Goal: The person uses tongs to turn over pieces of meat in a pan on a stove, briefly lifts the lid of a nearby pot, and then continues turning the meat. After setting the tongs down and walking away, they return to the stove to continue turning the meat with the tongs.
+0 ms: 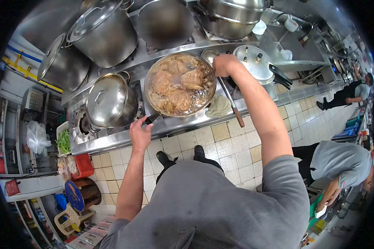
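A wide pan (147, 89) of brown bubbling liquid with several large pieces of food sits on the stove. My left hand (140, 133) is at the stove's front edge, its fingers at a black knob or handle (152, 118) below the pan; whether they grip it is unclear. My right hand (225, 65) is closed at the pan's right rim; what it holds is hidden under the fingers. A ladle (210, 54) with a long handle passes beside that hand, its brown grip (238, 118) pointing toward me. A folded cloth (219, 106) lies right of the pan.
A lidded pot (107, 101) stands left of the pan, a pressure cooker (253, 64) to the right. Large pots (108, 37) line the back. One person (338, 164) bends at the lower right; another (353, 93) stands farther off. A red crate (84, 166) is at the left.
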### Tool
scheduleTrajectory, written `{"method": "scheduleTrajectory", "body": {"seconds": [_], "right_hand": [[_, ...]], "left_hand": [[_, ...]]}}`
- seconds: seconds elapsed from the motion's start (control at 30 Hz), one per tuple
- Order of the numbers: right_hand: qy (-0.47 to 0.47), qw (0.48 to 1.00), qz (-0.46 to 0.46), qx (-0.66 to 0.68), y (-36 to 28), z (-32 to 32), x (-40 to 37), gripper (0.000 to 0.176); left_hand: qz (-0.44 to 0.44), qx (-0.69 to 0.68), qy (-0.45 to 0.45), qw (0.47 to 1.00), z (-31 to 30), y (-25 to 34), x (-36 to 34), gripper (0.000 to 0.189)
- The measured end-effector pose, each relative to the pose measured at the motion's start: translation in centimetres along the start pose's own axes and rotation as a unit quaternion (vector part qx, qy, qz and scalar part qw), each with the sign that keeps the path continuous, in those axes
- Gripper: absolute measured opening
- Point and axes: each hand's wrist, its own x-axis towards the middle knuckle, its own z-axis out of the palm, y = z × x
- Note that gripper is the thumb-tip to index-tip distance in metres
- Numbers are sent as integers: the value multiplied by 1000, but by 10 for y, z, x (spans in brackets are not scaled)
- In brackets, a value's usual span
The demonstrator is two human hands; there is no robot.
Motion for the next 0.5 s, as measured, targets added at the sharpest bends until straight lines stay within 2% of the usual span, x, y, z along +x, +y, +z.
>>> {"method": "scheduleTrajectory", "body": {"seconds": [0.13, 0.2, 0.3, 0.5], "right_hand": [[35, 999, 17, 32, -19, -31, 1, 34], [35, 996, 58, 50, -35, -39, 0, 36], [16, 993, 98, 65, -55, -35, 8, 39], [-9, 987, 99, 126, -74, -13, 36, 39]], "left_hand": [[-2, -14, -13, 1000, -1, -1, 1, 50], [-9, -21, -15, 1000, 0, -5, 0, 50], [9, -25, 2, 1000, 3, -8, -1, 49], [-1, -39, -12, 999, -2, -3, 0, 49]]}}
